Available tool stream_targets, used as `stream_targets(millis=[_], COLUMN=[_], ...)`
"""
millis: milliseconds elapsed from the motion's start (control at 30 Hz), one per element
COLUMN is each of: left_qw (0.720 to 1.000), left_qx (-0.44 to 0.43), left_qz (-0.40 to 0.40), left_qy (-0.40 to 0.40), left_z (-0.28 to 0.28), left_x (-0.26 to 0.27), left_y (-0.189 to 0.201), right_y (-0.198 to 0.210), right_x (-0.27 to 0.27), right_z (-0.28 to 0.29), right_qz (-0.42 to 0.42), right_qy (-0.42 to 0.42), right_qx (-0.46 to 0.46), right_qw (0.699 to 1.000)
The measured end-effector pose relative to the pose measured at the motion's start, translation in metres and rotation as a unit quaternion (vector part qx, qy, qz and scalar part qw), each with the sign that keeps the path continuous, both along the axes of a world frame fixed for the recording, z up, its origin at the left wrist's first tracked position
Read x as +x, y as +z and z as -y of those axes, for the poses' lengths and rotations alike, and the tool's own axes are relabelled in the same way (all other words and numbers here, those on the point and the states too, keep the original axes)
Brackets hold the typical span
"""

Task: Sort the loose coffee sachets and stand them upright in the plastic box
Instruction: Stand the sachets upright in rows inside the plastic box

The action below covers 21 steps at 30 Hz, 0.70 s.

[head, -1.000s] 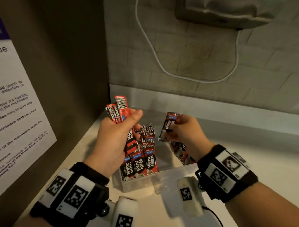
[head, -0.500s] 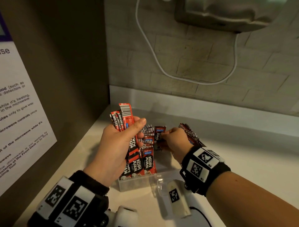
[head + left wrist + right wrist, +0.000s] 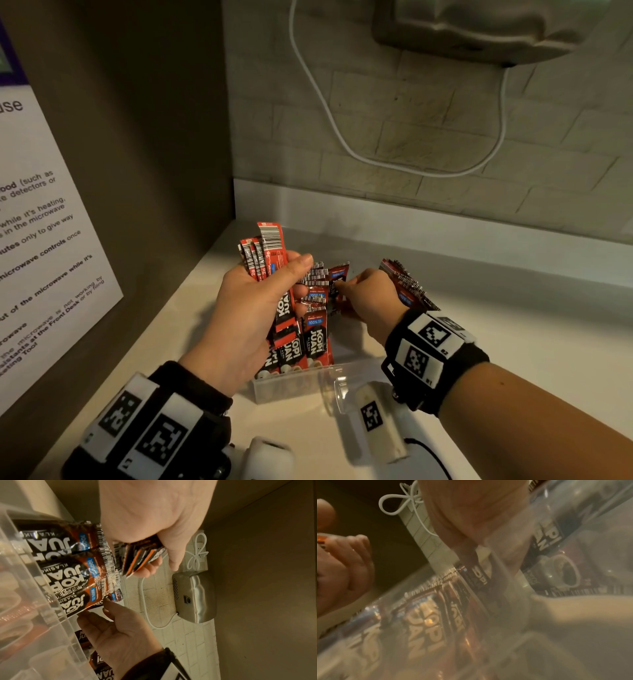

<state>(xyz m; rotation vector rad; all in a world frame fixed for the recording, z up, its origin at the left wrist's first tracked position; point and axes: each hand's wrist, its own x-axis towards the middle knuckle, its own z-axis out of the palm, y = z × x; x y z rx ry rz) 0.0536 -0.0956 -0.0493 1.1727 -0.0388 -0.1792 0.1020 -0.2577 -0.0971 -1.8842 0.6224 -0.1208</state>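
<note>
My left hand (image 3: 298,274) grips a bundle of red stick sachets (image 3: 265,251) above the left end of the clear plastic box (image 3: 291,389). Several black-and-red sachets (image 3: 317,339) stand upright in rows inside the box. My right hand (image 3: 342,286) is in the box and pinches one sachet (image 3: 338,274) at the back of the rows. More sachets (image 3: 406,286) lean at the right end behind that wrist. In the left wrist view, the left hand (image 3: 159,562) clamps the bundle (image 3: 142,557), and the right hand (image 3: 107,607) pinches a sachet (image 3: 117,596). The right wrist view shows blurred sachets (image 3: 426,628) through the box wall.
The box sits on a white counter (image 3: 496,342) in a corner. A wall with a printed notice (image 3: 41,257) stands close on the left. A tiled back wall carries a white cable (image 3: 325,116) and a metal appliance (image 3: 479,31) overhead.
My right hand has come down and leftwards from above the box with one sachet, into the box beside the upright rows. The left hand has kept its bundle almost still.
</note>
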Motion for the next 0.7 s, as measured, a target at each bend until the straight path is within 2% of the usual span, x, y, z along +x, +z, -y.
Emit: stream_targets(millis=[133, 267, 367, 467, 533, 600, 700], left_qw=[1.000, 1.000, 0.999, 0.998, 0.996, 0.996, 0.998], left_qx=[-0.007, -0.004, 0.011, 0.026, 0.025, 0.010, -0.029], left_qz=[-0.020, -0.019, 0.002, 0.013, 0.010, -0.006, -0.036], left_qy=[0.003, -0.015, -0.039, -0.064, -0.089, -0.087, -0.048], left_z=[0.001, 0.001, 0.004, 0.009, 0.011, 0.011, 0.009], left_x=[0.001, 0.000, -0.002, -0.004, -0.006, -0.006, -0.001], left_y=[0.001, 0.001, -0.002, -0.005, -0.005, -0.004, 0.001], right_y=[0.012, 0.044, 0.073, 0.083, 0.084, 0.085, 0.091], right_x=[-0.009, -0.026, -0.044, -0.053, -0.054, -0.053, -0.056], right_z=[0.002, -0.001, -0.010, -0.015, -0.015, -0.012, -0.002], right_qz=[0.025, 0.142, 0.166, 0.140, 0.151, 0.193, 0.265], right_qy=[0.019, 0.021, 0.122, 0.214, 0.207, 0.163, 0.127], right_qx=[-0.033, 0.030, 0.125, 0.116, 0.119, 0.159, 0.284], right_qw=[0.999, 0.989, 0.971, 0.960, 0.959, 0.955, 0.913])
